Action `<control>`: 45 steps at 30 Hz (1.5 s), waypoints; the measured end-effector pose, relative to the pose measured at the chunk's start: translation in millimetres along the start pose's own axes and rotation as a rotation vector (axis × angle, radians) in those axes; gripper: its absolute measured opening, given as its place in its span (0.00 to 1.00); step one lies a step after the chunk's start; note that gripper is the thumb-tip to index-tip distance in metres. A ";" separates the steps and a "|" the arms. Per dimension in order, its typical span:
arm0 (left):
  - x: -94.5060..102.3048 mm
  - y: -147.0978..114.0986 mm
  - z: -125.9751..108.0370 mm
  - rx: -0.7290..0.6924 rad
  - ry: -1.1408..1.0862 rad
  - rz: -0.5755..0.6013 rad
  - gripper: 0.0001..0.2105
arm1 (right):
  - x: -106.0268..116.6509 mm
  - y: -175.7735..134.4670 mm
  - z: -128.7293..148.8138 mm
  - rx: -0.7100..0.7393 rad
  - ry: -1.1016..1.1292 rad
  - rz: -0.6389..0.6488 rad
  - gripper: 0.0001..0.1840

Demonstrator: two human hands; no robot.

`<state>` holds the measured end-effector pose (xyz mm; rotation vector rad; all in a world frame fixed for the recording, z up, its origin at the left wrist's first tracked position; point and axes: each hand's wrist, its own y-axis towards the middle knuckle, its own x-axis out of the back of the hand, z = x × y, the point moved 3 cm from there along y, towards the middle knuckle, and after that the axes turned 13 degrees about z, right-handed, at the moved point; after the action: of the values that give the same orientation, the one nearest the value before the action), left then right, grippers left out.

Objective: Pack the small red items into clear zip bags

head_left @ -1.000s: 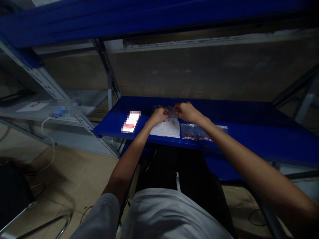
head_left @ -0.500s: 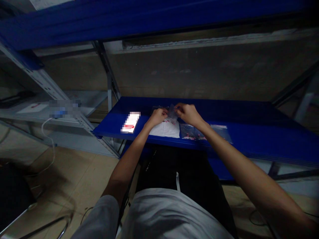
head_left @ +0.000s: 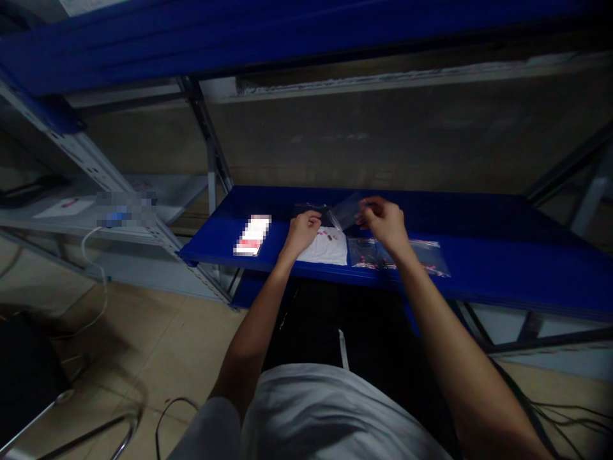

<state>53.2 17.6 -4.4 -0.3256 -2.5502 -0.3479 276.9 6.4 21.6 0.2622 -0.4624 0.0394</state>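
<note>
My right hand (head_left: pixel 385 223) is closed on a clear plastic bag (head_left: pixel 347 211), pinching its right end above the blue shelf. My left hand (head_left: pixel 302 233) rests over the left side of a white cloth (head_left: pixel 323 253), fingers curled together; whether anything small is between them is hidden. Small pink and dark pieces (head_left: pixel 328 236) lie on the cloth. Beyond my left fingers lies another clear bag (head_left: pixel 306 207). Flat clear bags with small pink pieces inside, one at the left (head_left: pixel 363 253) and one at the right (head_left: pixel 431 257), lie below and beside my right hand.
A phone-like device (head_left: pixel 253 235) with a bright, blurred-out screen lies left on the blue shelf (head_left: pixel 498 249). A blue beam (head_left: pixel 287 38) crosses overhead. Left stands a grey rack (head_left: pixel 182 191) with a white cable (head_left: pixel 102 281). Black cables lie on the floor.
My right hand has moved right with the clear bag, which now stretches out flatter. My left hand has shifted little. More of the cloth and its small pieces shows.
</note>
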 end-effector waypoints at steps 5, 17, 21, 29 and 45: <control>-28.5 -10.8 -12.0 0.104 -0.322 0.033 0.13 | -10.7 -21.7 -13.1 -0.035 0.280 -0.083 0.17; -40.2 -31.3 -16.1 0.041 -0.585 0.272 0.15 | -9.8 -81.3 -14.7 -0.129 0.487 -0.157 0.29; -36.0 -33.4 -18.1 0.025 -0.545 0.340 0.17 | -2.6 -85.0 -12.3 -0.148 0.441 -0.026 0.24; -50.6 -36.3 -33.7 0.101 -0.733 0.237 0.25 | -10.0 -79.2 -13.2 -0.156 0.458 -0.277 0.21; -45.5 90.2 1.2 0.203 0.095 0.095 0.27 | -17.6 52.5 -54.3 -0.216 -0.447 0.165 0.19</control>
<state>117.1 95.3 -13.9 -0.3431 -2.4411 -0.0654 279.7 71.6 -20.5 0.0161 -0.9264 0.0925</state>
